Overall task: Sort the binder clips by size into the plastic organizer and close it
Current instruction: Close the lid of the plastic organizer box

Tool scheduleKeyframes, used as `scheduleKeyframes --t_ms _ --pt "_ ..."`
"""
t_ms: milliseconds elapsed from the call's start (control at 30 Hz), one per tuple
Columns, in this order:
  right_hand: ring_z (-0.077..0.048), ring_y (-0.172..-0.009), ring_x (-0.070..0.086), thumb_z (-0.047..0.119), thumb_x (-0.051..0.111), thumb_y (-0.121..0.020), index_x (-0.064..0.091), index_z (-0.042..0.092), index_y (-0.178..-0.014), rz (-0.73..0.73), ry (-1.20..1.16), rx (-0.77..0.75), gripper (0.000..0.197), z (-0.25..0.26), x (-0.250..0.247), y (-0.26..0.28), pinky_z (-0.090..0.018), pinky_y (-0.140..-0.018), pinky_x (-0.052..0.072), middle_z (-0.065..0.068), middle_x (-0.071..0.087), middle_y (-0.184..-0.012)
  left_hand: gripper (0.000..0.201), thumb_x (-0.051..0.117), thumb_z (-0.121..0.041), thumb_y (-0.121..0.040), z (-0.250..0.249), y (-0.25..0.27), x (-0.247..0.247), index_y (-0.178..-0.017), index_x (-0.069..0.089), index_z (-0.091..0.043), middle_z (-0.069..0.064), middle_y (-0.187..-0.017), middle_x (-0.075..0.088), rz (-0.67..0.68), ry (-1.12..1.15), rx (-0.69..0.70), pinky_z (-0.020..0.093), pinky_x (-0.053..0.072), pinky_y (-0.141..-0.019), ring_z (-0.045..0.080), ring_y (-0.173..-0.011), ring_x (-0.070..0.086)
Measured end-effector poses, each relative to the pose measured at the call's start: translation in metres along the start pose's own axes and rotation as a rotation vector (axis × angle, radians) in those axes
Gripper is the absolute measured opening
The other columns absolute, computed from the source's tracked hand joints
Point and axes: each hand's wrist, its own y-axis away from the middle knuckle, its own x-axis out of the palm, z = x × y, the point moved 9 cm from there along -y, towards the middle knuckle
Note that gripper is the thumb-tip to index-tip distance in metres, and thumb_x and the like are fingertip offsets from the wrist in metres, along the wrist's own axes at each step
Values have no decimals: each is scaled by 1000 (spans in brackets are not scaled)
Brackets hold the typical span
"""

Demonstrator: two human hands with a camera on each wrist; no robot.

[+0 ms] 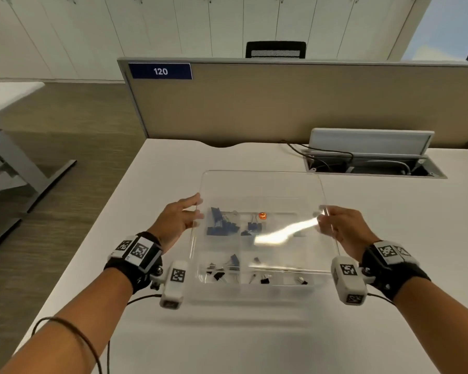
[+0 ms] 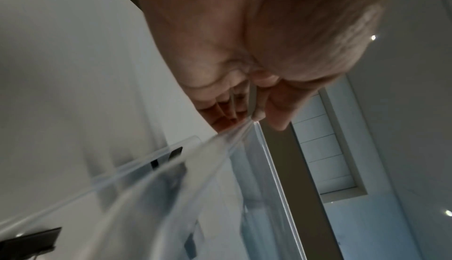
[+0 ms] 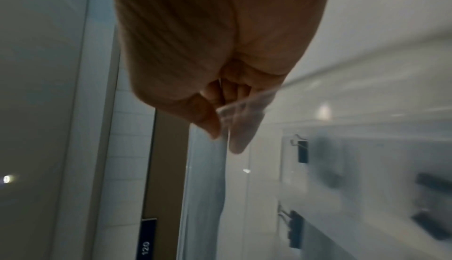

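A clear plastic organizer (image 1: 254, 288) sits on the white table, its compartments holding blue binder clips (image 1: 219, 222), a smaller blue clip (image 1: 253, 226) beside an orange piece (image 1: 262, 215), and small black clips (image 1: 216, 275). Its transparent lid (image 1: 262, 190) hovers tilted over the base, the far edge raised. My left hand (image 1: 181, 220) pinches the lid's left edge and my right hand (image 1: 335, 225) pinches its right edge. In the left wrist view the lid edge (image 2: 252, 99) runs between thumb and fingers. In the right wrist view the fingers (image 3: 242, 128) grip the lid (image 3: 318, 97) above black clips (image 3: 302, 152).
An open cable hatch (image 1: 370, 163) with wires lies at the back right of the table. A beige partition (image 1: 281, 103) labelled 120 closes off the far side. The table's left edge (image 1: 97, 225) runs close to my left wrist.
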Motion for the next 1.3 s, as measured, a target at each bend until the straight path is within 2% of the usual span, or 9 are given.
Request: scheduleKeyframes --t_ms 100,267,367,467,600,767,867,1133,1300 --pt "-24 -76 60 -5 57 -88 55 -4 -122 -34 145 33 34 -12 -5 8 -31 -74 55 -13 62 -87 56 51 14 -87 12 -4 1 -139 43 -6 3 -131 54 -31 -82 -7 26 51 -85 20 -102 62" --pt "-23 -68 63 6 65 -87 52 -1 -129 -123 314 28 44 -23 -19 3 -38 -75 58 -12 63 -77 47 60 15 -82 36 -10 -5 -127 53 4 10 -100 66 -156 -101 -19 24 53 -86 24 -99 63" --pt "-26 -72 70 14 72 -82 57 3 -125 -167 408 24 47 -28 -22 -7 -42 -78 60 -15 70 -86 41 64 11 -81 49 -11 -6 -122 57 5 14 -101 65 -222 -161 -43 35 49 -97 25 -101 61" --pt "-25 -73 70 17 71 -83 59 4 -122 -158 504 33 43 -34 -15 -12 -31 -67 60 -14 71 -88 36 68 4 -81 62 -12 -10 -117 63 -1 11 -99 68 -287 -277 -73 41 46 -104 25 -101 63" --pt "-23 -72 71 30 71 -80 63 14 -117 -190 658 44 41 -41 -9 -20 -38 -79 59 -8 73 -92 35 66 -1 -81 67 -11 -15 -116 65 -6 4 -98 68 -365 -441 -91 29 44 -101 22 -101 63" --pt "-32 -105 64 29 64 -83 60 17 -125 -229 830 43 44 -34 -3 -16 -35 -94 49 -13 67 -118 40 61 -1 -82 64 -10 -10 -122 63 -8 6 -107 69 -368 -573 -101 25 43 -99 22 -106 62" --pt "-33 -116 58 26 59 -87 56 14 -130 -222 915 33 44 -34 -4 -17 -36 -97 45 -13 61 -128 40 62 -1 -83 62 -10 -5 -122 62 -7 2 -95 66 -344 -613 -102 19 40 -90 16 -94 59" --pt "-35 -110 59 25 59 -86 62 16 -121 -192 1010 56 37 -31 -14 -22 -35 -92 46 -14 63 -122 37 60 0 -85 58 -13 8 -122 62 -3 3 -90 63 -316 -687 -94 16 35 -90 15 -91 56" --pt "-33 -111 60 29 60 -85 58 22 -127 -191 993 89 43 -37 -29 -28 -37 -95 46 -12 64 -124 38 63 -1 -84 58 -16 19 -122 61 -4 3 -90 63 -288 -683 -109 16 36 -90 15 -90 57"
